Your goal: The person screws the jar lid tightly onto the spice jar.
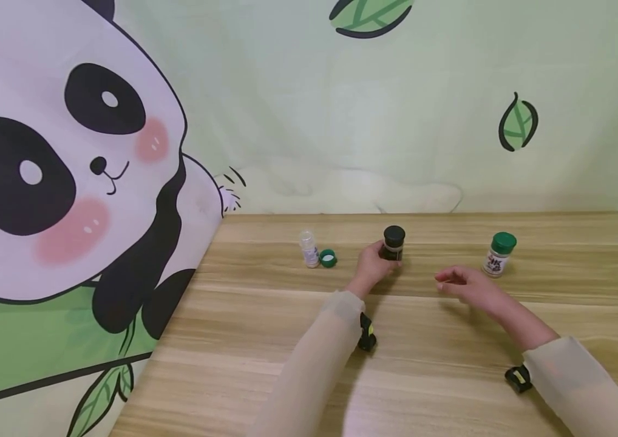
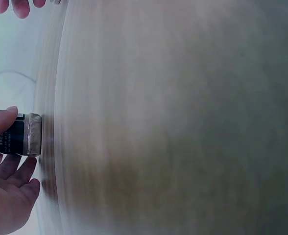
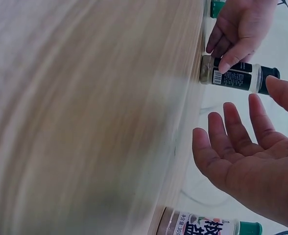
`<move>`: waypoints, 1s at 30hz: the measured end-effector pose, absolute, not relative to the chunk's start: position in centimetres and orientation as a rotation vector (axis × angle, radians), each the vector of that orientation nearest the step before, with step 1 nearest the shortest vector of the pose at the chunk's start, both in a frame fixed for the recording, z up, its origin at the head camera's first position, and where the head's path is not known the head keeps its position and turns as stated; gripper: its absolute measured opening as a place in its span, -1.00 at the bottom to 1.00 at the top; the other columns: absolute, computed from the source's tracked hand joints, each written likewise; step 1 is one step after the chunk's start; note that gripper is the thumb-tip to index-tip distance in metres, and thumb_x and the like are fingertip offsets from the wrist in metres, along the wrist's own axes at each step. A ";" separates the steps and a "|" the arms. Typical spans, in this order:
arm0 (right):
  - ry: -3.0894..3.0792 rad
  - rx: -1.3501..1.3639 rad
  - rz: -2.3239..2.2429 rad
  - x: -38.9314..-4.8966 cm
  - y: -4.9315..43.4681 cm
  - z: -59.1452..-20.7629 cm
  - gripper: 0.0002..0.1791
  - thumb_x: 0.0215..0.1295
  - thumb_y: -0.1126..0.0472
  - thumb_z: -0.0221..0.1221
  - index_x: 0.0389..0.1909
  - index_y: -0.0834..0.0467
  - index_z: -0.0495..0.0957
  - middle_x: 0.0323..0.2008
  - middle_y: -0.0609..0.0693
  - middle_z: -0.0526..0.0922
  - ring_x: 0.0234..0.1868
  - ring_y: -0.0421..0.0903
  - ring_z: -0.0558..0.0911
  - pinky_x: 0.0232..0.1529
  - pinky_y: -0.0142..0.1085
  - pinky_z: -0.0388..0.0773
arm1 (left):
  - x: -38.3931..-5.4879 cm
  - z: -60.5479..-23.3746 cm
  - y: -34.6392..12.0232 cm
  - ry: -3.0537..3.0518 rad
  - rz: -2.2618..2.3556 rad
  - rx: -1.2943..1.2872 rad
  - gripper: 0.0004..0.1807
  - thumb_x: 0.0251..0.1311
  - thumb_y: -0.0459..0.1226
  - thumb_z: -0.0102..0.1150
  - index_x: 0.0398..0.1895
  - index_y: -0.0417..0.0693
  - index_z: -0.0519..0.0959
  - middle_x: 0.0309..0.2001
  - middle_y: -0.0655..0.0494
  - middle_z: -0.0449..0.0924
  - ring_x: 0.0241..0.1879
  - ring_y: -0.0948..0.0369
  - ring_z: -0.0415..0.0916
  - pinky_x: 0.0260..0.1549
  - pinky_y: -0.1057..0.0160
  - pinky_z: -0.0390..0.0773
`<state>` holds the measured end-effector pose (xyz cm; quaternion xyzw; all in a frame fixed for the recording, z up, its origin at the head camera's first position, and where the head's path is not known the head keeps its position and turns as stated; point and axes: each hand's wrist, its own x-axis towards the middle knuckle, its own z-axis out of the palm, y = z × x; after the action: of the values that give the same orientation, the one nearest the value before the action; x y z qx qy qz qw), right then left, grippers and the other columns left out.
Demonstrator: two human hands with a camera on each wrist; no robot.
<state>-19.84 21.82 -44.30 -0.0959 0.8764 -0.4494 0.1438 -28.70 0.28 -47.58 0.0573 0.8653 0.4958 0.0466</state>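
My left hand grips a seasoning bottle with a black cap and dark label around its body, thumb on one side and fingers on the other. The bottle is upright; whether its base touches the table cannot be told. In the right wrist view, the barcode side of the dark bottle shows beside the thumb. To its right, my right hand is held above the table with its fingers apart and nothing in them. In the left wrist view, right-hand fingertips appear at the top corner.
A green-capped seasoning bottle with a white label stands just beyond my right hand. To the left stand a small clear uncapped bottle and a green cap lying beside it. A panda-print cloth hangs behind the wooden table.
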 end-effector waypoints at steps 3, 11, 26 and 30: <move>2.520 -0.276 -1.303 -19.7 21.8 -44.3 -0.52 0.53 0.17 0.10 0.25 0.46 0.42 0.18 0.44 0.59 0.13 0.19 0.63 -0.10 -0.26 0.56 | -28.6 -47.7 0.1 2.634 1.509 0.166 -0.37 0.12 -0.42 0.46 0.31 -0.21 0.54 0.28 -0.17 0.62 0.33 -0.05 0.54 0.37 0.06 0.47; 2.517 -0.295 -1.323 -19.2 21.7 -43.9 -0.56 0.53 0.21 0.10 0.22 0.47 0.43 0.15 0.44 0.60 0.13 0.22 0.63 -0.09 -0.27 0.57 | -28.3 -47.2 -0.9 2.578 1.523 0.113 -0.21 0.13 -0.38 0.47 0.47 -0.10 0.39 0.38 -0.17 0.52 0.44 -0.06 0.41 0.43 0.00 0.40; 2.587 -0.362 -1.351 -18.0 20.5 -42.6 -0.61 0.54 0.17 0.11 0.15 0.40 0.54 0.09 0.32 0.67 -0.03 -0.28 0.56 -0.08 -0.46 0.54 | -25.3 -42.8 -5.5 2.641 1.467 0.307 -0.59 0.35 -0.34 0.27 0.24 -0.19 0.60 0.13 -0.18 0.72 0.13 -0.07 0.68 0.09 0.10 0.67; 2.571 -0.391 -1.364 -17.9 19.9 -42.3 -0.62 0.55 0.17 0.11 0.14 0.40 0.54 0.07 0.31 0.68 -0.06 -0.29 0.55 -0.09 -0.45 0.55 | -24.4 -42.6 -6.7 2.669 1.428 0.375 -0.62 0.38 -0.32 0.24 0.23 -0.20 0.61 0.09 -0.20 0.73 0.09 -0.08 0.69 0.07 0.09 0.68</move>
<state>-17.93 19.86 -42.32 -0.1325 0.8709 -0.4621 0.1021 -24.39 -6.70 -42.58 0.1228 0.8742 0.4675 0.0457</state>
